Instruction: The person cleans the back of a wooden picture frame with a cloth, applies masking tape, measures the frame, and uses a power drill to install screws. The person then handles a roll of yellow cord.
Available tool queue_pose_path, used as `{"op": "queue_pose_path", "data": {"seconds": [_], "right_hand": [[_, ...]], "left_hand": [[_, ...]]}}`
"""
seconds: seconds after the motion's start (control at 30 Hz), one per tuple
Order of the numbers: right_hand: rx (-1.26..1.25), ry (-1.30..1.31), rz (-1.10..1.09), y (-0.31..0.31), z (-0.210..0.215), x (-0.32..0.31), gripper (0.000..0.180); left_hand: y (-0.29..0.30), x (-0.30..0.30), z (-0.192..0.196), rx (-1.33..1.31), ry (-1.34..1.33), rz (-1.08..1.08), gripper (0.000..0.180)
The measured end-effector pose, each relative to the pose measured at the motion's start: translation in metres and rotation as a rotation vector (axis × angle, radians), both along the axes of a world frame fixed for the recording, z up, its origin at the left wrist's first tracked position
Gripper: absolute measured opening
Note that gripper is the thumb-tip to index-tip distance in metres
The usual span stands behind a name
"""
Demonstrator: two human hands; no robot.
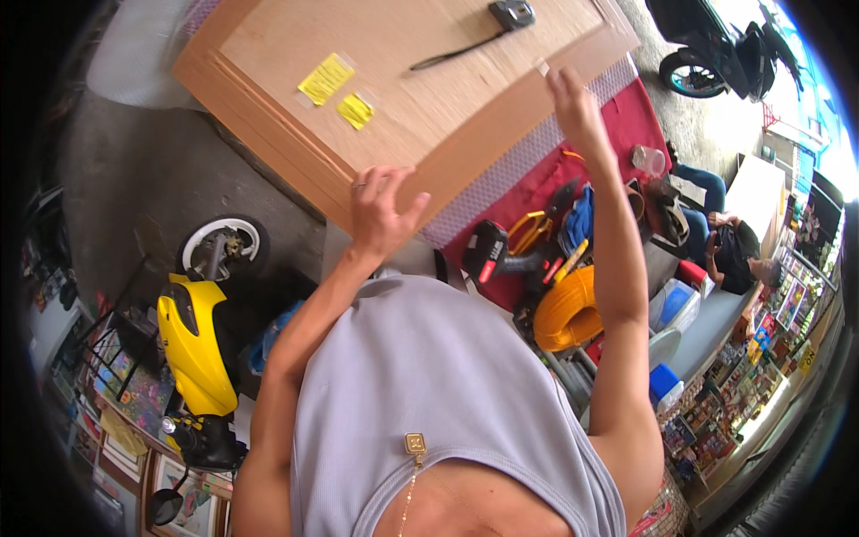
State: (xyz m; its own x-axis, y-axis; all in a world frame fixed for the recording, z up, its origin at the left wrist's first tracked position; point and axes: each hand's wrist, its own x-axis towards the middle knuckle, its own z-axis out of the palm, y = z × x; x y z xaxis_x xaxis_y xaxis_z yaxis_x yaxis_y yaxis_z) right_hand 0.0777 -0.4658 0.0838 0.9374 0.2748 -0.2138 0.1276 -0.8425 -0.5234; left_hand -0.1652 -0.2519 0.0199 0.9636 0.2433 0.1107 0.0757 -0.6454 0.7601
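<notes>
A large wooden panel [429, 98] with a raised brown frame lies in front of me. My left hand [385, 210] rests on the frame at its near corner, fingers spread and holding nothing. Over the frame's right side, my right hand [577, 107] has its fingers drawn together at a small pale piece [542, 68], too small and blurred to name. On the panel's face lie a tape measure [514, 14] with a black wrist strap and two yellow notes, a larger one [327, 79] and a smaller one [356, 111].
Bubble wrap [501, 174] and red cloth [631, 121] lie under the panel. Right of me are a cordless power tool [488, 251], a yellow-orange hose coil [570, 309] and a clear cup [649, 160]. A yellow motorbike [192, 340] stands left; a person [738, 251] sits far right.
</notes>
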Motion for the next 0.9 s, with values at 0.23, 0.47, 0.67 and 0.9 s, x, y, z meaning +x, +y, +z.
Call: {"op": "queue_pose_path", "data": {"seconds": [0.23, 0.47, 0.67, 0.9], "right_hand": [[0.102, -0.064, 0.134, -0.036, -0.043, -0.116, 0.019], [0.093, -0.152, 0.142, -0.036, -0.061, -0.137, 0.012], [0.146, -0.17, 0.157, -0.036, -0.065, -0.137, 0.012], [0.082, -0.142, 0.188, -0.029, -0.058, -0.132, 0.012]], "left_hand": [[-0.075, 0.051, -0.026, 0.251, -0.045, 0.071, 0.043], [-0.09, 0.07, -0.048, 0.322, -0.055, 0.132, 0.045], [-0.091, 0.069, -0.055, 0.339, -0.081, 0.14, 0.047], [-0.09, 0.069, -0.054, 0.331, -0.059, 0.139, 0.046]]}}
